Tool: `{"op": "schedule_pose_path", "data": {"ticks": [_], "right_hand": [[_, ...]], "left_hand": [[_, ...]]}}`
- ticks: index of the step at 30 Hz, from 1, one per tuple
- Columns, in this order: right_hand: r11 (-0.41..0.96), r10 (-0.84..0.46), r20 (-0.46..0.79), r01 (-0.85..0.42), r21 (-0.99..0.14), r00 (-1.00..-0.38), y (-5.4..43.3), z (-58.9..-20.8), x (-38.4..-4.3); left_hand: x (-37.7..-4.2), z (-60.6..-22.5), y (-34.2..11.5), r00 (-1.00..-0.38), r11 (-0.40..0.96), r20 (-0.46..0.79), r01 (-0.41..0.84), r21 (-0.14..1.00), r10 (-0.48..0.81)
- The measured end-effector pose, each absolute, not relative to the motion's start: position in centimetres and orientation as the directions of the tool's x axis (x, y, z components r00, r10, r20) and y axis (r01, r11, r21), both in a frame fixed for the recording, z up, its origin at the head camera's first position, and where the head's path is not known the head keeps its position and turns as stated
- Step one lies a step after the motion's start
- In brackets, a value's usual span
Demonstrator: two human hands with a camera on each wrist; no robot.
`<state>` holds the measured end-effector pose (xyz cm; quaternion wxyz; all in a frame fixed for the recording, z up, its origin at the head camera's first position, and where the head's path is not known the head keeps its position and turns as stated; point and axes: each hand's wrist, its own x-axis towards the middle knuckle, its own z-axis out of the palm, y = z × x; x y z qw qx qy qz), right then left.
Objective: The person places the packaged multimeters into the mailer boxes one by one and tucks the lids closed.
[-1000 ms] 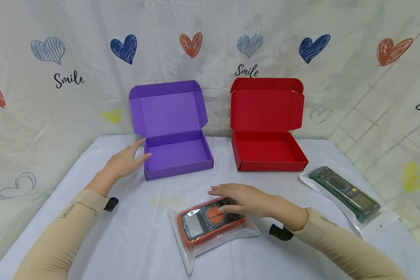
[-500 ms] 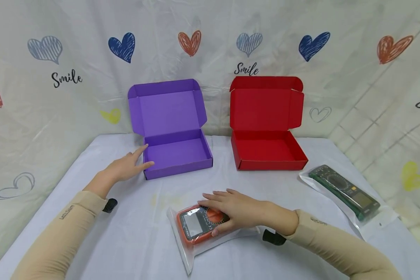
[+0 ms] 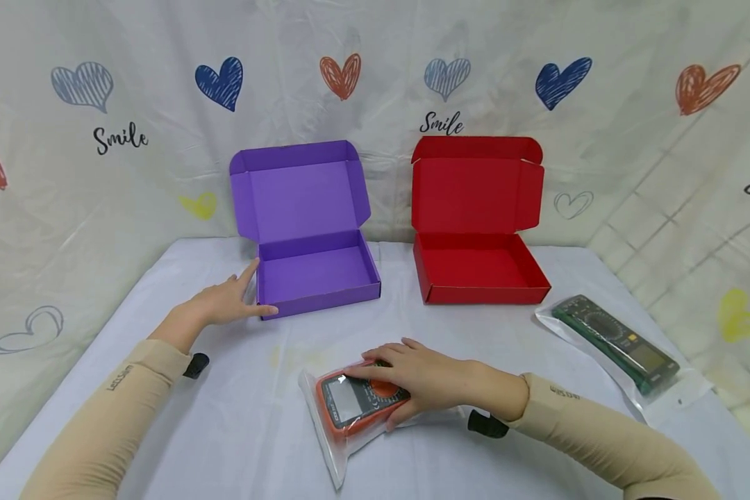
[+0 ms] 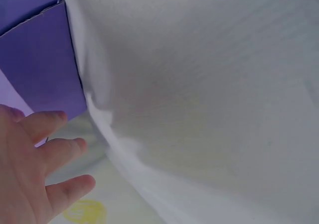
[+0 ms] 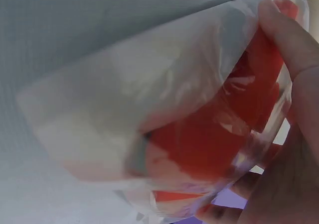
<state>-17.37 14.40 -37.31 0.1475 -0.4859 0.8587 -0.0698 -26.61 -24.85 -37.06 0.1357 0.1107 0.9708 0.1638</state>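
An orange multimeter with a dark face and a dial lies in a clear plastic bag on the white-covered table. My right hand grips it from above, thumb along the near edge and fingers over the far edge, hiding its right end. In the right wrist view the thumb presses the bag against the orange casing. At the left stands a purple box, lid raised and nothing inside. My left hand spans its left side with extended fingers, thumb at the front corner.
A red box, also with its lid up and nothing in it, stands right of the purple one. Farther right lies a green multimeter in its own clear bag. Behind the table hangs a pale cloth printed with hearts.
My right hand has come down over the orange multimeter and closed its fingers round it. My left thumb has lowered from the purple box's side rim to its front corner.
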Motion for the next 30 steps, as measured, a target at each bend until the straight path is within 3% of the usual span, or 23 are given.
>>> {"op": "schedule_pose_path", "data": {"ticks": [10, 30], "right_hand": [[0.433, -0.901, -0.103, -0.89, -0.14, -0.422, 14.5, -37.4, -17.4], [0.39, -0.921, -0.042, -0.913, -0.118, -0.388, 15.0, -37.7, -17.4]], "left_hand": [[-26.8, -37.4, -25.0, -0.937, 0.923, -0.228, 0.176, 0.342, 0.264], [-27.8, -38.1, -24.2, -0.933, 0.912, -0.23, 0.18, 0.368, 0.277]]}}
